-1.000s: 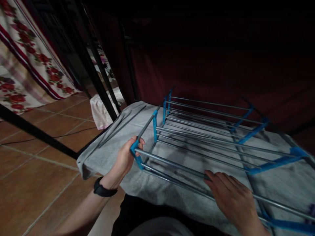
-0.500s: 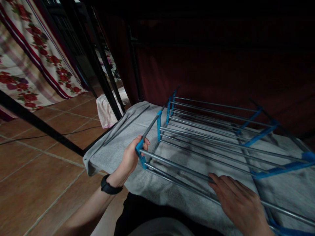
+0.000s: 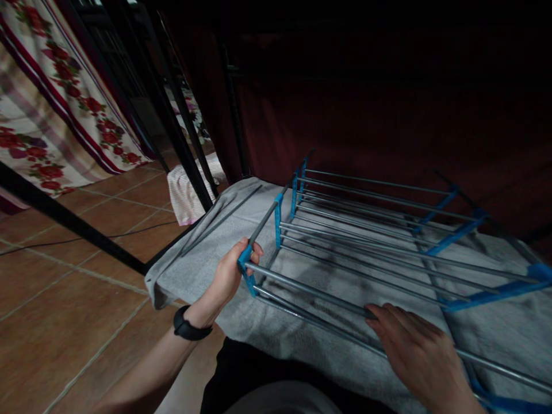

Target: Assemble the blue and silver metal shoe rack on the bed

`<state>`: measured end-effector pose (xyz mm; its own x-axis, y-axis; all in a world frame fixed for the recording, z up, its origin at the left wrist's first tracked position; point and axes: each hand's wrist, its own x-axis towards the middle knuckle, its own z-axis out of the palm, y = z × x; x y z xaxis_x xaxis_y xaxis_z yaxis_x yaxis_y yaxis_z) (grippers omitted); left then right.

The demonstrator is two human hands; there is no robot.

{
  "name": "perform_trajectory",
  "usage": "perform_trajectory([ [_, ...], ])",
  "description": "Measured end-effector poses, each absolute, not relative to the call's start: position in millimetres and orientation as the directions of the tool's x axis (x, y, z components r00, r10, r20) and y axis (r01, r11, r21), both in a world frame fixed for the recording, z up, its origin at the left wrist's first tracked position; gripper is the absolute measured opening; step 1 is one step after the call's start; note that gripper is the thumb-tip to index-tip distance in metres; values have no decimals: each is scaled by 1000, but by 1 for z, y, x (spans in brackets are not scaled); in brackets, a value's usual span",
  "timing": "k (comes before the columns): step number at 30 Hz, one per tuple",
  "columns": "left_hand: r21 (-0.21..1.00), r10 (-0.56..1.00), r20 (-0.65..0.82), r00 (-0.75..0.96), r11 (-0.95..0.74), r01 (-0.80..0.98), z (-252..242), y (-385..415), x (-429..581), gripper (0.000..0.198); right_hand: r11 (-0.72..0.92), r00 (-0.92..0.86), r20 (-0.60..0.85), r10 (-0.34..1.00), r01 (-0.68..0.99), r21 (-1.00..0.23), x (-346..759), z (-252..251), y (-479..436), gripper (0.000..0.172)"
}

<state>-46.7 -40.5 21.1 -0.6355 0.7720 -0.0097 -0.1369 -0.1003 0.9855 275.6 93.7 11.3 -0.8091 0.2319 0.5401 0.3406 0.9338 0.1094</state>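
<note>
A drying rack [image 3: 371, 241] of grey metal rods with blue plastic joints lies in front of me. Under it spreads a grey towel [image 3: 202, 253]. My left hand [image 3: 228, 276], with a black watch on the wrist, is closed round the rack's near-left blue corner joint. My right hand [image 3: 414, 351] rests on the nearest rod at the lower right, fingers curled over it.
Terracotta floor tiles [image 3: 64, 310] fill the left. A floral cloth [image 3: 47, 115] hangs at the upper left behind black metal bars [image 3: 172, 126]. A pale striped cloth [image 3: 185, 192] lies on the floor. A dark red surface [image 3: 388, 115] stands behind the rack.
The view shifted slightly, so the rack and floor sit a little further right. Both hands keep their hold on the rack; the right hand's fingers curl more over the rod.
</note>
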Motion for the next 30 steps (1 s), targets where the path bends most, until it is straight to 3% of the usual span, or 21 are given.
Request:
perform_trajectory([
  [10, 983, 759, -20, -651, -103, -149, 23, -40, -44, 43, 897, -785, 570, 241, 405, 179, 271, 16, 84, 32],
  [19, 975, 749, -30, -661, -122, -183, 23, -39, -42, 42, 915, -734, 625, 265, 397, 78, 283, 1, 82, 23],
  [30, 981, 735, -28, -678, -109, -158, 25, -38, -42, 45, 908, -722, 635, 275, 411, 74, 280, 5, 81, 23],
])
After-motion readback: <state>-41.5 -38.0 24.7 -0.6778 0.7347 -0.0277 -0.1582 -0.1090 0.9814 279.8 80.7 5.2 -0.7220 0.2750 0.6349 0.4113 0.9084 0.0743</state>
